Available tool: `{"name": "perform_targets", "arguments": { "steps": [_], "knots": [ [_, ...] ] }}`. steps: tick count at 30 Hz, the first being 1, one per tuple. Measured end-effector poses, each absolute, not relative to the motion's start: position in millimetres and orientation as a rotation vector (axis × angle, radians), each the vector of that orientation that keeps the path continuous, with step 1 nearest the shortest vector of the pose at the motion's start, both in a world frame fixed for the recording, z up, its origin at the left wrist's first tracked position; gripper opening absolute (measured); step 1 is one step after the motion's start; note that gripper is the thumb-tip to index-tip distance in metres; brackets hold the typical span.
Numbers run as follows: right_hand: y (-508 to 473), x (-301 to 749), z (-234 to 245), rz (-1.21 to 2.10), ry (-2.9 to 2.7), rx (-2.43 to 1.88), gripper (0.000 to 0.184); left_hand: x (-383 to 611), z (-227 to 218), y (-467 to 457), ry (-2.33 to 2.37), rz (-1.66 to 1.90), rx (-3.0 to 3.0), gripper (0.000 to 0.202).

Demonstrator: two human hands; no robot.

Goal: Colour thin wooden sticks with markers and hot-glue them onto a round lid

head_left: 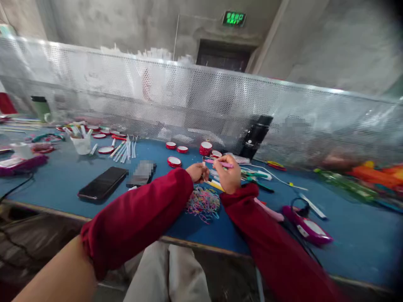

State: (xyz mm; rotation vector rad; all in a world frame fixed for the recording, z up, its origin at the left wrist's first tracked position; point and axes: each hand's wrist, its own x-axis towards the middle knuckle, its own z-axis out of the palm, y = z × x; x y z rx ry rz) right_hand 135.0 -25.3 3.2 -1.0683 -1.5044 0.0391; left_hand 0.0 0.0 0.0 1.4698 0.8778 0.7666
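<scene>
Your right hand (228, 175) grips a pink pen (220, 164); your left hand (197, 172) is closed at its tip. The rubber-band pile (203, 203) lies loose by the worktop's (63, 180) front edge.

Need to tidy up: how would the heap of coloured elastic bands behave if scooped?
The heap of coloured elastic bands looks thin and loose, so probably floppy and very light. Being tangled, it would likely lift in clumps, shedding strays.

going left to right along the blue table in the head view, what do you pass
white cup of pens → black phone → left hand → right hand, holding a pink pen → magenta case → orange pile
</scene>
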Motion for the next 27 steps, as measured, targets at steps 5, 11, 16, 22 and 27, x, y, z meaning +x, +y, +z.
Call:
{"name": "perform_targets", "arguments": {
  "steps": [5,11,16,22,27],
  "knots": [
    [-26.8,134.7,4.2,0.048,-1.499,-1.065,0.011,0.7,-5.7,4.8,0.861,0.766,1.494,0.025],
    [-30.1,133.4,6.2,0.082,-1.479,-1.079,0.012,-0.9,-7.4,6.8,0.849,0.753,1.508,0.023],
    [-30.3,135.1,7.3,0.058,-1.46,-1.088,0.012,-1.7,-5.7,5.7,0.855,0.74,1.535,0.024],
    [-28.0,136.6,5.0,0.03,-1.493,-1.08,0.011,-1.6,-3.3,4.1,0.863,0.739,1.539,0.023],
    [-28.9,135.9,5.2,0.03,-1.481,-1.085,0.012,-1.8,-3.8,5.0,0.863,0.738,1.533,0.023]
  ]
}}
